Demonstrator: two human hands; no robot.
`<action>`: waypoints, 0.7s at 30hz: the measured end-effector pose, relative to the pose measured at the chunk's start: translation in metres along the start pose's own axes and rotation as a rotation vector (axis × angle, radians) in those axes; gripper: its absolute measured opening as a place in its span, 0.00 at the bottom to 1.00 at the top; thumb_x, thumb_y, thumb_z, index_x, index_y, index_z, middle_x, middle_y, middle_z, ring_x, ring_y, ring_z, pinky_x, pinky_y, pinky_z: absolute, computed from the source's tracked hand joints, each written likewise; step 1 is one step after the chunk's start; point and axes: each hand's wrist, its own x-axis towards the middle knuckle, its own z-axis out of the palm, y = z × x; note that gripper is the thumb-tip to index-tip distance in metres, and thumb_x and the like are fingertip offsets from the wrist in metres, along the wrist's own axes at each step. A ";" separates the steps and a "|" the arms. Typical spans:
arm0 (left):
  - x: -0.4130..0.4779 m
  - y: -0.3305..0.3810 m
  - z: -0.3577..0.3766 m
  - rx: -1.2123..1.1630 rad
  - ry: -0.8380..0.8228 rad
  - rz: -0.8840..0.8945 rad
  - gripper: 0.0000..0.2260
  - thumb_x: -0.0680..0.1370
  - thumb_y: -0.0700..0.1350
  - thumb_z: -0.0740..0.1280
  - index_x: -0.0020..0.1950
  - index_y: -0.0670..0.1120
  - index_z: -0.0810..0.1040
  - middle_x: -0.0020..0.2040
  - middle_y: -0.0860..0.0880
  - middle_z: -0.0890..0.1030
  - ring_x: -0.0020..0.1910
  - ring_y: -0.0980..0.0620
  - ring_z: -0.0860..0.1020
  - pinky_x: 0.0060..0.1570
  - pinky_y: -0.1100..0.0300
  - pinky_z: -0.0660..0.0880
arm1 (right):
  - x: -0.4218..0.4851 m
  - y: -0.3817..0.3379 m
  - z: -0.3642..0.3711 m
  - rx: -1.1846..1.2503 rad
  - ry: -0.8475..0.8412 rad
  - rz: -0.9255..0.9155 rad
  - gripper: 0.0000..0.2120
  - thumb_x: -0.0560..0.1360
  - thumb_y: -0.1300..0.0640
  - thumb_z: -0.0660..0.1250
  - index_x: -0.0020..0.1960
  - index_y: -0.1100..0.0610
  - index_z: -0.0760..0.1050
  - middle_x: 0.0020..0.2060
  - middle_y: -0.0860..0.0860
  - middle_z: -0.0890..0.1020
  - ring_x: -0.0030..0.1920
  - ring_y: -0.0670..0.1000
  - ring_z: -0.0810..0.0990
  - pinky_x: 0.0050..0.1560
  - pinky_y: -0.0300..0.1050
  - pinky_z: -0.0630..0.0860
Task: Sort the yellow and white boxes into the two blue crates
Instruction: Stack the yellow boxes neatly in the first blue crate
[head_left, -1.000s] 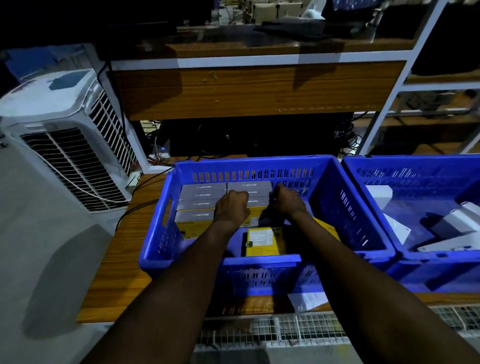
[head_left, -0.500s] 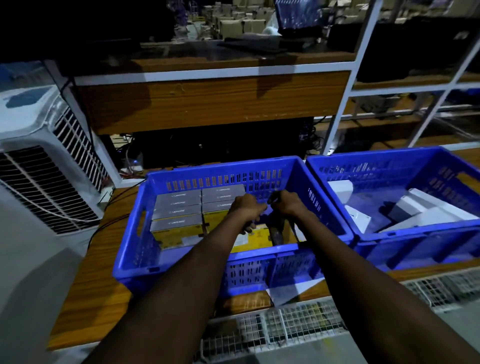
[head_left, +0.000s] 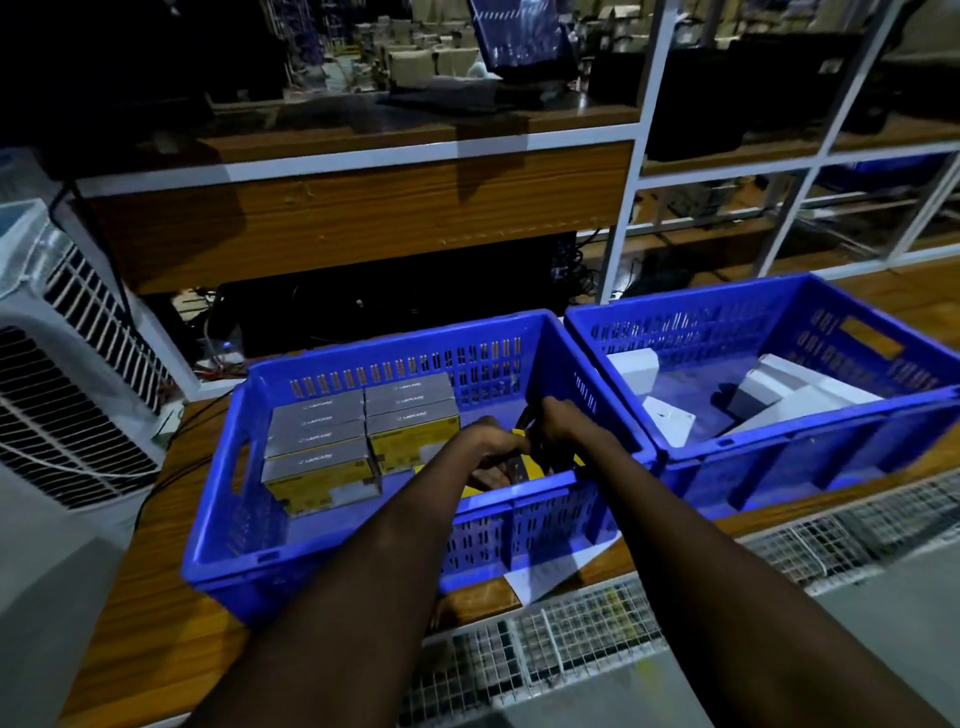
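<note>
Two blue crates stand side by side on a wooden bench. The left crate (head_left: 332, 551) holds two neat rows of yellow boxes with grey tops (head_left: 358, 431) along its back left. Both my hands are inside its front right part. My left hand (head_left: 491, 449) and my right hand (head_left: 563, 426) are closed together on one yellow box (head_left: 524, 470), mostly hidden under my fingers. The right crate (head_left: 810, 447) holds several white boxes (head_left: 779, 387) lying loosely.
A white air cooler (head_left: 67, 374) stands at the left of the bench. A wooden shelf unit (head_left: 363, 208) with white frames rises behind the crates. A white paper sheet (head_left: 550, 569) lies under the left crate's front. Wire mesh (head_left: 597, 634) runs along the bench's near edge.
The camera has turned left and up, so both crates sit further right in view. My hands have moved toward the crate's front right, closing on a yellow box.
</note>
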 end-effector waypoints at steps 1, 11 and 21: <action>-0.001 0.000 0.001 -0.003 0.013 0.010 0.14 0.75 0.50 0.71 0.40 0.40 0.75 0.38 0.39 0.80 0.31 0.44 0.79 0.37 0.51 0.80 | 0.001 0.000 0.001 0.012 0.020 -0.008 0.14 0.71 0.66 0.68 0.53 0.54 0.82 0.44 0.58 0.84 0.44 0.57 0.83 0.45 0.52 0.82; -0.004 -0.008 -0.035 -0.641 0.124 0.062 0.13 0.72 0.49 0.71 0.45 0.39 0.76 0.38 0.42 0.78 0.35 0.45 0.79 0.31 0.57 0.77 | 0.010 -0.008 -0.006 0.388 0.409 -0.022 0.14 0.72 0.40 0.61 0.47 0.45 0.81 0.44 0.53 0.85 0.45 0.59 0.82 0.49 0.58 0.80; -0.013 -0.049 -0.091 -1.057 0.337 0.147 0.12 0.81 0.48 0.62 0.41 0.43 0.72 0.31 0.46 0.72 0.20 0.53 0.73 0.18 0.67 0.68 | 0.002 -0.053 -0.002 0.552 0.475 -0.368 0.25 0.68 0.48 0.59 0.55 0.61 0.82 0.47 0.58 0.83 0.46 0.54 0.80 0.46 0.41 0.73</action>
